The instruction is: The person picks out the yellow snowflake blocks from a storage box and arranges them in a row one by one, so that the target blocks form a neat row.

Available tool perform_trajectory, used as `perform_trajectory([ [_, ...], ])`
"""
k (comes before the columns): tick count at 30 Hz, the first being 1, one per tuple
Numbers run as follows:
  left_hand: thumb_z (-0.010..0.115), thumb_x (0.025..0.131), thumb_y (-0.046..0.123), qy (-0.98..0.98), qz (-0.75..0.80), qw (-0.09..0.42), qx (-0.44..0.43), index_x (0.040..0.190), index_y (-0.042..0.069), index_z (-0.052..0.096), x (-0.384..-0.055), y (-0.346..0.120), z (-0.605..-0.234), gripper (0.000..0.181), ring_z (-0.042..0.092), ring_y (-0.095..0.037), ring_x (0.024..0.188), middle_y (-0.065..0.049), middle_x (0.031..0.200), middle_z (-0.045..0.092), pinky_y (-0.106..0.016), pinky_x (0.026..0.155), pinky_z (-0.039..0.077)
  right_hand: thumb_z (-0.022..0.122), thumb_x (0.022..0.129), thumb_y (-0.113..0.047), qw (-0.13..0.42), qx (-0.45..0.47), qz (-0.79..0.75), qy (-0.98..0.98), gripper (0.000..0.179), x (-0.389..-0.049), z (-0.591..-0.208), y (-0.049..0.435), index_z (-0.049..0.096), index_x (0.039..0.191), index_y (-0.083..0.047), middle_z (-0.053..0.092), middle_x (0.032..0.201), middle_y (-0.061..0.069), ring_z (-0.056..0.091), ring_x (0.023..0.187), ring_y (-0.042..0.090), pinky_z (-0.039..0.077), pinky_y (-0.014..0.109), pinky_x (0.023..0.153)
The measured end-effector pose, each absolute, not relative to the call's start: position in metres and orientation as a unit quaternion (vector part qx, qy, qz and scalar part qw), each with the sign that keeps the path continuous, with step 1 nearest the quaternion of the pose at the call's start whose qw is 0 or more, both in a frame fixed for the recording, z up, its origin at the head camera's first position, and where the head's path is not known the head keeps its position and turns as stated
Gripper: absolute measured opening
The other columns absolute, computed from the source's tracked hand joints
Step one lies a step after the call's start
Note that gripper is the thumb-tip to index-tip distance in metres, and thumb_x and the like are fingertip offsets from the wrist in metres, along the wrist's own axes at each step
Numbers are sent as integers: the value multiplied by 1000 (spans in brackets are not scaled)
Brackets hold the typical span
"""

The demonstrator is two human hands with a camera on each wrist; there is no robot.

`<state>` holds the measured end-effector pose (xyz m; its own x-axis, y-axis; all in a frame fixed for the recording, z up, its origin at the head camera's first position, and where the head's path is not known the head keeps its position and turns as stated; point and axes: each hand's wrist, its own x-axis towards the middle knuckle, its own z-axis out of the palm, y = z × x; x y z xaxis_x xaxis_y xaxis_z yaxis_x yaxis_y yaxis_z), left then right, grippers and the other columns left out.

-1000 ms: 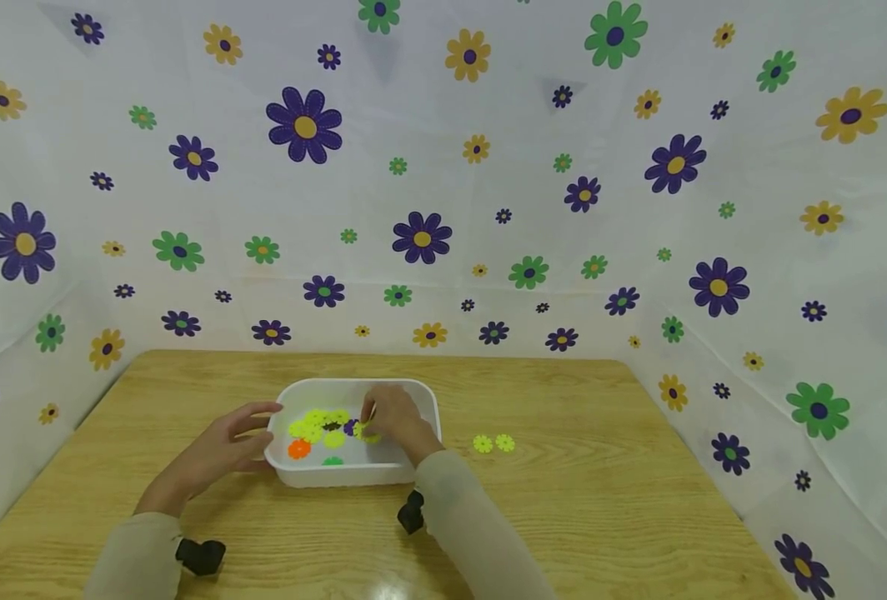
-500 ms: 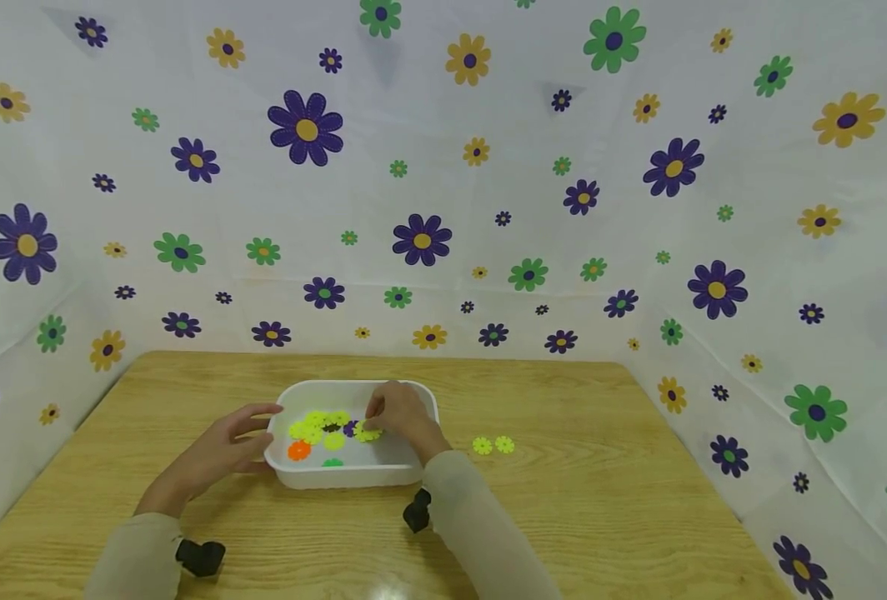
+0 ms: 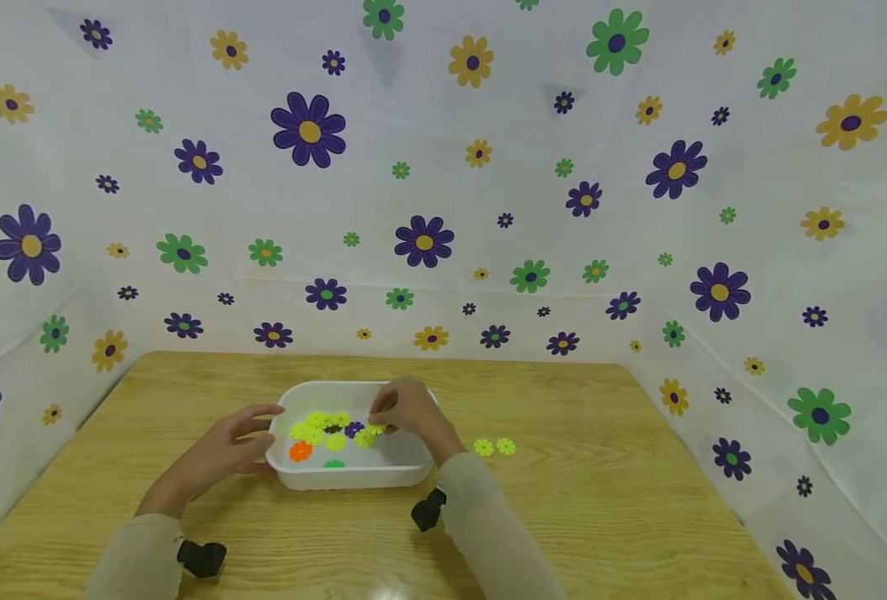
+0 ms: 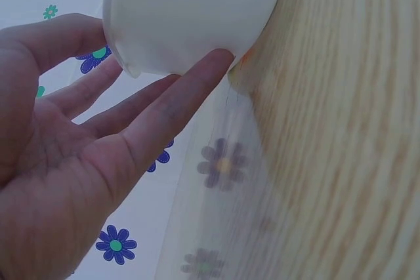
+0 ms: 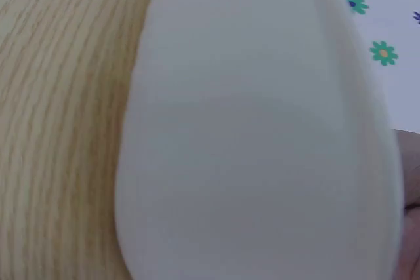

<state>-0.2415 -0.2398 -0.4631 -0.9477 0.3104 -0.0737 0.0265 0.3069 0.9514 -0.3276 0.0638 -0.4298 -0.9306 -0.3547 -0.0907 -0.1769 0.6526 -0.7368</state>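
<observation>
Left hand [image 3: 218, 452] with fingers extended against the outer wall at the left end of a white tray [image 3: 349, 479], clasping nothing; right hand [image 3: 413, 412] over the tray's interior, thumb and fingers pinching a yellow flower-shaped disc [image 3: 378, 429]. Beneath and beside this disc lie another yellow disc [image 3: 364, 438] and a purple disc [image 3: 354, 429]. Farther left are clustered yellow discs [image 3: 316, 421] and an orange disc [image 3: 300, 451]; a green disc [image 3: 334, 464] is partly hidden by the front rim. Two yellow discs [image 3: 484, 447] lie on the wooden table [image 3: 601, 500], right of the tray.
</observation>
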Motion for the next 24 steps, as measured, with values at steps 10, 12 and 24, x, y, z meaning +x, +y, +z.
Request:
perform_trajectory([
  [10, 57, 107, 25, 800, 577, 124, 105, 159, 3, 30, -240, -240, -464, 63, 57, -51, 131, -39, 161, 26, -44, 94, 63, 77, 91, -5, 118, -159, -425, 883, 8, -322, -414, 84, 77, 99, -5, 75, 95, 10, 73, 77, 21, 65, 47, 86],
  [12, 57, 107, 24, 800, 577, 125, 105, 159, 3, 30, -240, -239, -464, 62, 57, -50, 131, -39, 161, 26, -44, 94, 63, 77, 91, -5, 118, -162, -426, 882, 9, -320, -411, 89, 77, 100, -5, 75, 96, 11, 74, 78, 21, 65, 48, 86],
  [24, 57, 107, 25, 807, 569, 117, 109, 158, 5, 31, -241, -238, -464, 61, 55, -52, 133, -38, 162, 26, -47, 94, 63, 75, 92, -5, 108, -161, -425, 884, 12, -310, -394, 125, 77, 104, -4, 75, 100, 12, 72, 75, 17, 66, 34, 77],
])
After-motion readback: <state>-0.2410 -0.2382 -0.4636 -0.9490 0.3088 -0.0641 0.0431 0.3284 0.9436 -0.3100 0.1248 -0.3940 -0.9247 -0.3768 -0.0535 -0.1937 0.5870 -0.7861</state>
